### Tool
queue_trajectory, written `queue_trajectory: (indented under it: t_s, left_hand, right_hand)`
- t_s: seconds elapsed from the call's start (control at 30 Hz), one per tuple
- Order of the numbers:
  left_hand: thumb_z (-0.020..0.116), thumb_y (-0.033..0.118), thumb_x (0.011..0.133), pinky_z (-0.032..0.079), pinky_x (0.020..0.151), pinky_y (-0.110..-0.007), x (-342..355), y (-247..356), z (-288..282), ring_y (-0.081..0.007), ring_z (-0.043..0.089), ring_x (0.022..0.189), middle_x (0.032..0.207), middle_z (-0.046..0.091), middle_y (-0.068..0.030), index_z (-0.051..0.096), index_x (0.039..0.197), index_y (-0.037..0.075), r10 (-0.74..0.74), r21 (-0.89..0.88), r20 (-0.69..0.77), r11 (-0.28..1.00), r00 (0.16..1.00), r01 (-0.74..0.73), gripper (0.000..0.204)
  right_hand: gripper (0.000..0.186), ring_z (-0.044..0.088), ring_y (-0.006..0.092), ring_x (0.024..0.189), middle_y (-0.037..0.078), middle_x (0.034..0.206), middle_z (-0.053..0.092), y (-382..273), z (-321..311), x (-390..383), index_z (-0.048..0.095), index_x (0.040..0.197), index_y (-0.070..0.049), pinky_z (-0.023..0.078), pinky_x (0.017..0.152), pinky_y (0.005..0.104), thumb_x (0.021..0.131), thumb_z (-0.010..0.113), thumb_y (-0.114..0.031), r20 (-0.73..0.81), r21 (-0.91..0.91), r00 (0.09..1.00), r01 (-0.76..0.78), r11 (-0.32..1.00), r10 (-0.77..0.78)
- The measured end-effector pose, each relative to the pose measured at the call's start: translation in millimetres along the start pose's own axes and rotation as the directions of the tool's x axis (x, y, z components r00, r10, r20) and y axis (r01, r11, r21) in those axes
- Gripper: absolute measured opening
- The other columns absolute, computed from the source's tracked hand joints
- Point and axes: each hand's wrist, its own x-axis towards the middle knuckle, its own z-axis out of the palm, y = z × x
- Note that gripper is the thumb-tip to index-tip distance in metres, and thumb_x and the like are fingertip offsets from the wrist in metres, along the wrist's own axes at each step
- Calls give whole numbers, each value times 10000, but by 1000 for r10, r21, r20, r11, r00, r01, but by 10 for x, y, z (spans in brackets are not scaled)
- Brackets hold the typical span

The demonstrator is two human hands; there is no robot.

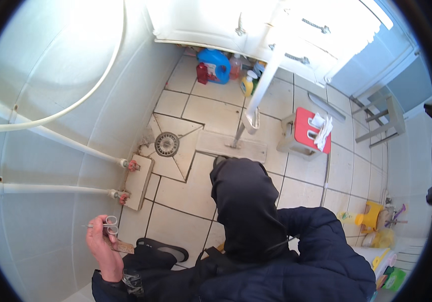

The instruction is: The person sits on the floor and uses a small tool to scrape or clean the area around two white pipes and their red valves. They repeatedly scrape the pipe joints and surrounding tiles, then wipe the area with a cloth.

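Note:
At the lower left, my left hand (102, 246) is closed around a small pair of metal scissors (110, 225). The finger loops stick out on the right of my fingers and the thin tip points left, toward the wall. My right arm, in a dark padded sleeve (321, 241), bends in beside my black-trousered leg (246, 201). The hand at its end is hidden. Below my left hand, a dark slipper (168, 249) shows on my foot.
A flat mop (256, 148) stands ahead, left of a red-topped stool (304, 126) bearing white cloth. A round floor drain (167, 144) lies near wall pipes with red valve handles (134, 165). Bottles, one a blue jug (216, 65), sit under white cabinets (201, 25).

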Motion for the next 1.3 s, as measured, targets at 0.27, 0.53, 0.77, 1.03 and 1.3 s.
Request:
queue_trajectory:
  t_s: [0.27,0.53,0.77,1.03,1.3]
  left_hand:
    - [562,270,1025,287,433,-185,-323,130,226,-25,454,538,804,611,4,621,982,70,7,91,-39,996,999,-3,213]
    - [568,211,1002,325,444,-196,163,11,475,-48,466,523,773,633,-44,637,903,19,-207,90,171,977,963,194,226]
    - [574,203,1000,331,442,-198,929,-194,435,-46,466,520,804,643,-50,659,928,-1,-304,115,239,952,922,284,232]
    - [611,261,998,303,431,-195,1543,-343,516,-24,449,519,794,620,-6,675,978,29,-249,117,266,967,931,225,241]
    - [603,269,1006,299,420,-191,1168,-288,391,-32,450,503,725,599,10,674,982,42,-153,167,242,979,958,114,239]
  right_hand:
    - [353,719,261,917,151,1064,694,-54,395,204,623,1215,-41,610,656,388,923,580,-233,9,77,994,108,991,-109]
    - [349,717,258,894,148,1045,698,-352,407,558,637,1197,-44,608,665,391,915,589,-243,131,123,988,70,990,-86]
    - [345,716,254,875,145,1028,702,-665,122,717,649,1182,-47,605,673,394,908,597,-252,208,138,977,11,990,-40]
    - [342,714,250,853,142,1008,706,-774,-63,673,662,1164,-51,602,683,398,901,606,-262,228,101,973,13,995,-36]
    - [339,713,247,831,139,989,710,-623,-67,701,676,1147,-54,599,692,401,893,616,-272,272,75,960,41,996,-60]
